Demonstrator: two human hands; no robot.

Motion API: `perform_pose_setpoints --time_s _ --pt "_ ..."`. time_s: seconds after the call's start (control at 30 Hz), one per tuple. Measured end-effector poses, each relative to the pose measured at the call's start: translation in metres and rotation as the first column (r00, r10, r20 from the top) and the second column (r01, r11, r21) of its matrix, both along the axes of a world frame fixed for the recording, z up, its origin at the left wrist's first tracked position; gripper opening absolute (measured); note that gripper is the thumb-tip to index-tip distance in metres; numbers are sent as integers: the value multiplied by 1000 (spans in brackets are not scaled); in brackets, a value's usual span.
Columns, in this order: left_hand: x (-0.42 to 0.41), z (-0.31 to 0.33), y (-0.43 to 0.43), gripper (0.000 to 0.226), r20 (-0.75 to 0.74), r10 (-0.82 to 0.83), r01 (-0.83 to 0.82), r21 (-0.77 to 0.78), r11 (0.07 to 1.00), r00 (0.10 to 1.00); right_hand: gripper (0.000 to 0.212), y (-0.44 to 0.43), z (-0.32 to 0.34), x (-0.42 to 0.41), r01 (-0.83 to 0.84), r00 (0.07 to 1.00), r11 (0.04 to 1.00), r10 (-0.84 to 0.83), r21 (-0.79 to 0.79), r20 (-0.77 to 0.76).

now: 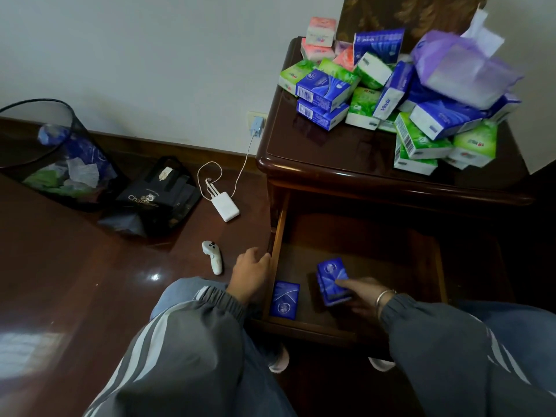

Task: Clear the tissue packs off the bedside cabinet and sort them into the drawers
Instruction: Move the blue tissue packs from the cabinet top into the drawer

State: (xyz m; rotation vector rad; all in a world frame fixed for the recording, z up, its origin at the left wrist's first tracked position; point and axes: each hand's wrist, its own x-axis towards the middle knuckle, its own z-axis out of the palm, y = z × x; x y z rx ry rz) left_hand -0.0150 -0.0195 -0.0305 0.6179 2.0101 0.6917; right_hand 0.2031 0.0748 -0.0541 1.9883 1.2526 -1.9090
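Observation:
A heap of tissue packs, blue, green and pink, covers the top of the dark wooden bedside cabinet. Its top drawer stands pulled out. Inside, one blue pack lies flat at the front left. My right hand grips another blue tissue pack standing upright on the drawer floor near the middle. My left hand rests on the drawer's left side wall, fingers curled over its top edge.
On the floor to the left lie a white controller, a white power bank cabled to a wall plug, a black paper bag and a mesh waste bin. A purple plastic bag sits on the heap.

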Motion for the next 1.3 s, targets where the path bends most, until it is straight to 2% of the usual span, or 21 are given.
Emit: perform_pose_setpoints --time_s 0.07,0.13,0.2,0.3,0.4,0.47,0.53,0.6,0.7,0.77,0.83,0.9,0.97,1.0,1.03,1.1,1.13,1.17,1.2,1.23,1.3 --pt "4 1 0 55 117 -41 49 -68 996 992 32 -9 -16 7 -84 991 996 86 -24 99" --pt "10 2 0 52 207 -78 93 -61 994 975 39 -21 -28 3 -194 976 981 195 -22 96" --pt "12 6 1 47 206 -72 81 -38 996 976 41 -25 -34 -6 -329 939 944 326 12 108" --pt "10 6 2 45 196 -52 59 -32 998 979 44 -22 -40 -20 -496 848 868 479 18 228" --pt "10 4 2 43 198 -45 49 -18 999 979 33 -18 -41 -27 -398 901 911 366 111 231" --pt "10 1 3 44 196 -39 44 -19 999 980 18 -21 -40 -29 -247 967 961 235 125 99" --pt "10 -3 3 46 202 -32 38 -26 999 979 6 -29 -35 -32 -59 993 998 56 -27 -100" --pt "9 -5 4 46 208 -35 43 -32 999 977 8 -34 -29 -32 20 979 989 -49 -147 -196" --pt "9 -5 4 46 194 -40 47 -29 998 980 23 -31 -15 -27 -6 977 989 -26 -151 -212" --pt "9 -4 3 46 176 -57 62 -25 998 983 38 -25 3 -24 -160 983 986 154 -47 -102" --pt "9 -1 2 43 136 -89 91 -7 996 987 50 -18 26 -20 -363 931 927 364 96 10" --pt "7 3 2 39 20 -96 95 46 994 995 49 -9 57 -11 -452 885 854 466 258 5" --pt "4 11 3 35 -119 -26 43 138 989 992 31 3 95 7 -413 862 773 502 482 -67" --pt "2 17 3 32 -169 32 1 192 981 985 23 9 115 18 -336 870 714 486 615 -89" --pt "0 23 3 29 -204 93 -42 244 969 974 20 17 133 31 -243 893 614 444 751 -74" --pt "-5 36 5 23 -243 205 -114 342 933 948 19 39 160 57 -97 963 282 268 954 19" --pt "-7 44 8 22 -261 249 -135 389 911 933 20 53 166 71 -80 989 113 135 990 64" --pt "-9 53 12 23 -278 289 -147 436 888 916 24 69 167 84 -92 996 2 -14 996 92" --pt "-11 63 18 24 -295 327 -152 490 859 898 29 85 165 95 -112 983 -36 -153 993 105" --pt "-13 76 27 26 -307 363 -151 544 825 880 36 100 162 104 -127 958 -10 -262 992 120" --pt "-13 103 50 30 -302 428 -152 640 753 852 49 125 151 112 -130 913 149 -367 980 177"
